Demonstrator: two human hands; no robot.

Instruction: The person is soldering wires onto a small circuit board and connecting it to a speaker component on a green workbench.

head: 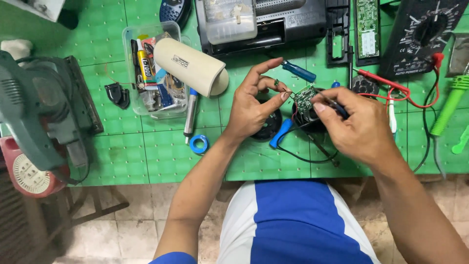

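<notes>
1. Crowding the green cutting mat (146, 156) are many things: a clear plastic box (128, 68) with glue tubes and small parts, a cream cylinder (191, 66) lying across its corner, a blue roll of tape (199, 143), a pen-like tool (190, 113), and a blue-handled screwdriver (298, 71) just beyond the hands.
2. Farther back lie a black radio casing (293, 22) with a clear cover, a long green circuit strip (367, 29), and a black multimeter (422, 34) whose red lead (391, 87) trails toward the right hand. A green-handled tool (448, 105) lies at the right edge, and a grey-green fan (34, 107) stands off the mat's left side.
3. A small green circuit board (305, 98) sits between the two hands, raised above a round black speaker (267, 128) and a blue handle (280, 133) on the mat, with thin black wires looping beneath.
4. The left hand (251, 105) pinches the board's left edge with thumb and middle finger, its index finger stretched out above.
5. The right hand (359, 124) grips a slim dark tool (328, 100), closed around it like a pen, the tip touching the board's right side.
6. The mat covers a bench; beneath it shows a worn tiled floor (141, 225) and the person's blue-and-white shorts.
</notes>
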